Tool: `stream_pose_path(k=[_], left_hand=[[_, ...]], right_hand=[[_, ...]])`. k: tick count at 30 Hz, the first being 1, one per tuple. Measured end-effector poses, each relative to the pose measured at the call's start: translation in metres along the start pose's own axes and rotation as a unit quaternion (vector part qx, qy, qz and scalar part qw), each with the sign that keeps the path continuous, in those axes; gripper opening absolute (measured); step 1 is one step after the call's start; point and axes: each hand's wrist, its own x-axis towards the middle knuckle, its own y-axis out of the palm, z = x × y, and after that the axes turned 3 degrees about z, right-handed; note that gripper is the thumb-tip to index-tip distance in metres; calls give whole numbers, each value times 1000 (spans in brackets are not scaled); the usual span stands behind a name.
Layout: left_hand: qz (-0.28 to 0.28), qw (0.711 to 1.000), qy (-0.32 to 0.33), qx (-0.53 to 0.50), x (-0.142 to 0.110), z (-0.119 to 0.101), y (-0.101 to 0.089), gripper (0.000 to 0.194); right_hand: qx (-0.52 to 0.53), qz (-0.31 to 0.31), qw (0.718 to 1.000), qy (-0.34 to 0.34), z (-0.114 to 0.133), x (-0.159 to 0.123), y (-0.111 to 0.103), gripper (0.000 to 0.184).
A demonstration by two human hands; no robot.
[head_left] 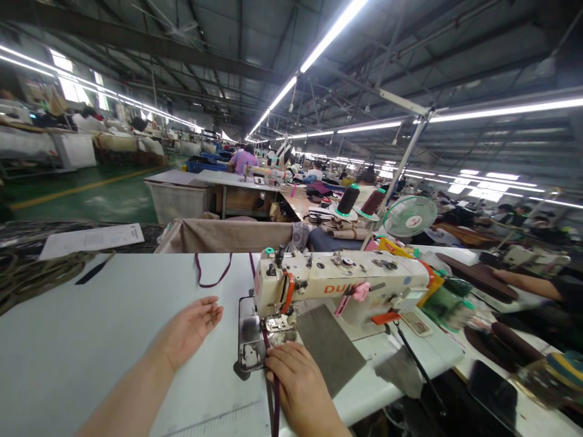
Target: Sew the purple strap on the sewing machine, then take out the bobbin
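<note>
A cream sewing machine (341,279) stands on the white table (91,328). A dark maroon strap (275,400) runs from under the needle area toward me. My right hand (296,382) lies fingers-down on the strap just in front of the presser foot (276,325), pressing it to the table. My left hand (191,331) hovers over the white table to the left of the metal plate (249,349), palm turned inward, fingers stretched out and holding nothing. A grey piece of material (330,346) lies under the machine arm, right of my right hand.
More maroon strap (214,273) loops over the table's far edge. A sheet of paper (91,240) lies far left. Thread cones (348,200) and a small fan (410,217) stand behind the machine. A co-worker's arm (523,282) reaches in at the right. Other workers sit farther back.
</note>
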Motion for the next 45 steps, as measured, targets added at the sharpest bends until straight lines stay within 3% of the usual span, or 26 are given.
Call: stream_pose_path(k=[23,37,45], left_hand=[[14,1000,6,-23,1,3,4,24],[18,999,8,-31,8,7,-3,20],[10,999,7,-29,5,3,0,20]], right_hand=[[-130,-55,977,-160,-43,2,16,27],[-118,-85,976,-159,-42,3,17,29],[-91,-24,991,-96,-23,2,4,31]])
